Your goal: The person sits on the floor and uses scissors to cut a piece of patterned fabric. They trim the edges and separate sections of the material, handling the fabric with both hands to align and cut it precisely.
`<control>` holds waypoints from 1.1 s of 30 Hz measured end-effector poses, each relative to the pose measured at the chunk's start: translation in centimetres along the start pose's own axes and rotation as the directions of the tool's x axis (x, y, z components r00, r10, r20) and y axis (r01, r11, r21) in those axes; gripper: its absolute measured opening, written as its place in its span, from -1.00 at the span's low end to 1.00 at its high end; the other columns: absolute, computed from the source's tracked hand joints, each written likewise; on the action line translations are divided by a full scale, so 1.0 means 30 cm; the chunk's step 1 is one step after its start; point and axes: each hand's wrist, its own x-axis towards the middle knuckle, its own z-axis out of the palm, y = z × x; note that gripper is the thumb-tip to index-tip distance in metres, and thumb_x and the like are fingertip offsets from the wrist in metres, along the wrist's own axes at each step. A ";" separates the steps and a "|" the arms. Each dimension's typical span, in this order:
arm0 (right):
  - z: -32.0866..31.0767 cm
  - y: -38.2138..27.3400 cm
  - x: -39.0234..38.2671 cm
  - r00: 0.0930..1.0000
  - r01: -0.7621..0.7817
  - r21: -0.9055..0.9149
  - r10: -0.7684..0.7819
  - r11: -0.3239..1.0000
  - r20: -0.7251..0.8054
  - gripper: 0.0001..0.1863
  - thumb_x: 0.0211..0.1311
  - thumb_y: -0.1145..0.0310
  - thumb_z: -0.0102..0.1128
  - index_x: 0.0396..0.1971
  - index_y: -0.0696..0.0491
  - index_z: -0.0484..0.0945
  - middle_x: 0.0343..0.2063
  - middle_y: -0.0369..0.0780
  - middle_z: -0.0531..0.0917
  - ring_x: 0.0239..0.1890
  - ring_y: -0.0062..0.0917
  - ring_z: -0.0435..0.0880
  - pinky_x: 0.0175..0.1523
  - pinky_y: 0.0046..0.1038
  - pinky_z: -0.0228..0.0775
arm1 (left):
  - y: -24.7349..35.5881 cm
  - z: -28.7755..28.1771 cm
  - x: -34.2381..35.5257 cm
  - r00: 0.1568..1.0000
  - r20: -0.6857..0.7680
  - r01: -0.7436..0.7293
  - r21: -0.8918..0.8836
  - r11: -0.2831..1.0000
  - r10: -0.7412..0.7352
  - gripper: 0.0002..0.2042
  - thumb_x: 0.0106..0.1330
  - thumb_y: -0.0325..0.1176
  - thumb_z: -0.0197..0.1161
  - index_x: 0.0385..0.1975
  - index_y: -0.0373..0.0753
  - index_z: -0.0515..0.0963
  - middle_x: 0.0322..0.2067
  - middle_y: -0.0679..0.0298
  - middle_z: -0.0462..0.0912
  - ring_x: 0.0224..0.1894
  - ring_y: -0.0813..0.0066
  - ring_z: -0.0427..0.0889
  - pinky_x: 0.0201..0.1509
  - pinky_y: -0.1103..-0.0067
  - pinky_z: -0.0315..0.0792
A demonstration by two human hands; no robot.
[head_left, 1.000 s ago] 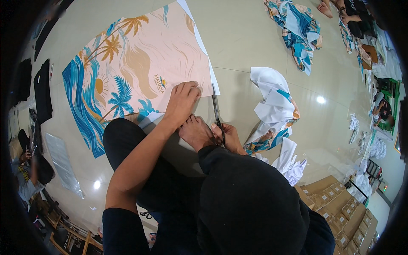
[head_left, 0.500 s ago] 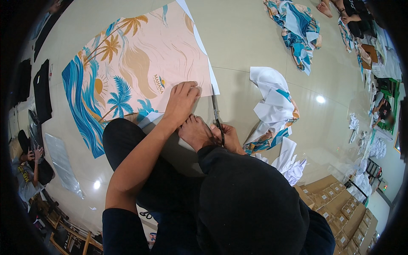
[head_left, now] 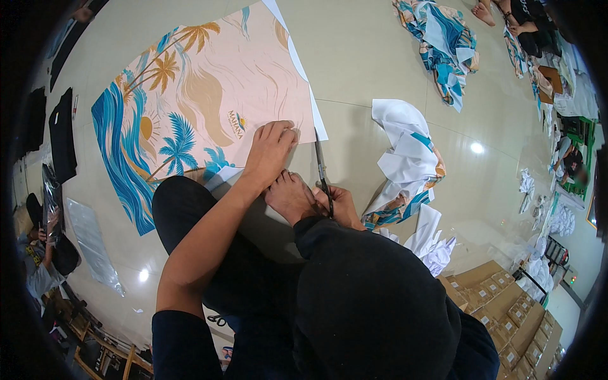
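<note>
A pink printed fabric panel [head_left: 215, 76] with blue waves and palm trees lies spread on the floor, its right edge showing white. My left hand [head_left: 272, 152] rests on its lower right part, fingers apart, just above my bare foot [head_left: 288, 196]. My right hand [head_left: 342, 206] grips black-handled scissors [head_left: 320, 158], whose blades lie along the panel's lower right edge. A crumpled pile of white and printed fabric [head_left: 405, 145] is just right of my right hand.
Another printed fabric heap [head_left: 443, 50] lies at the upper right, near a co-worker's legs [head_left: 529, 31]. Black cloth [head_left: 62, 126] and a clear plastic sheet [head_left: 95, 247] lie left, beside another seated person. Small cardboard boxes [head_left: 506, 310] sit lower right.
My hands and the scissors have barely moved. The co-worker at the left has moved their hands on a dark plastic-wrapped item.
</note>
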 end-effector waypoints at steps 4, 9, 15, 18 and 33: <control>0.020 -0.030 0.001 0.998 -0.030 -0.048 0.027 0.998 -0.060 -0.61 0.53 0.04 0.45 -0.37 0.05 0.64 -0.58 -0.40 0.59 -0.59 -0.75 0.43 -0.45 -0.59 0.18 | 0.001 -0.002 -0.001 1.000 0.005 0.004 -0.011 1.000 -0.004 -0.83 0.42 -0.41 0.35 -0.05 -0.21 0.60 0.25 0.14 0.60 0.34 0.06 0.52 0.42 0.15 0.36; 0.024 -0.057 0.043 1.000 -0.010 -0.021 0.010 1.000 -0.014 -0.60 0.52 0.04 0.45 -0.38 0.03 0.59 -0.58 -0.40 0.57 -0.62 -0.74 0.43 -0.49 -0.57 0.19 | 0.003 -0.008 -0.001 1.000 -0.002 -0.002 -0.032 0.999 0.002 -0.83 0.44 -0.42 0.33 -0.04 -0.22 0.58 0.26 0.13 0.59 0.34 0.03 0.52 0.42 0.13 0.35; 0.046 -0.101 0.060 1.000 0.008 0.033 -0.007 0.999 -0.019 -0.54 0.50 0.02 0.48 -0.47 0.00 0.52 -0.67 -0.39 0.50 -0.65 -0.69 0.41 -0.50 -0.53 0.18 | 0.002 -0.009 0.002 1.000 0.016 0.001 -0.042 0.999 -0.001 -0.83 0.43 -0.43 0.33 -0.04 -0.22 0.57 0.25 0.12 0.59 0.33 0.03 0.52 0.41 0.13 0.36; 0.052 -0.108 0.070 1.000 0.003 0.048 -0.002 0.999 -0.018 -0.55 0.50 0.05 0.49 -0.47 0.00 0.51 -0.67 -0.39 0.50 -0.66 -0.70 0.40 -0.52 -0.54 0.18 | 0.003 -0.012 -0.002 1.000 0.004 0.000 -0.044 0.999 0.000 -0.83 0.43 -0.43 0.33 -0.04 -0.23 0.57 0.25 0.12 0.59 0.33 0.02 0.52 0.41 0.13 0.36; 0.057 -0.094 0.071 0.998 -0.022 0.036 0.024 0.999 -0.058 -0.57 0.47 0.07 0.52 -0.45 0.03 0.55 -0.68 -0.40 0.52 -0.70 -0.72 0.41 -0.57 -0.56 0.20 | 0.005 -0.016 -0.001 1.000 0.003 0.005 -0.057 0.998 -0.005 -0.82 0.42 -0.44 0.35 -0.05 -0.23 0.57 0.26 0.12 0.59 0.32 0.01 0.52 0.40 0.14 0.37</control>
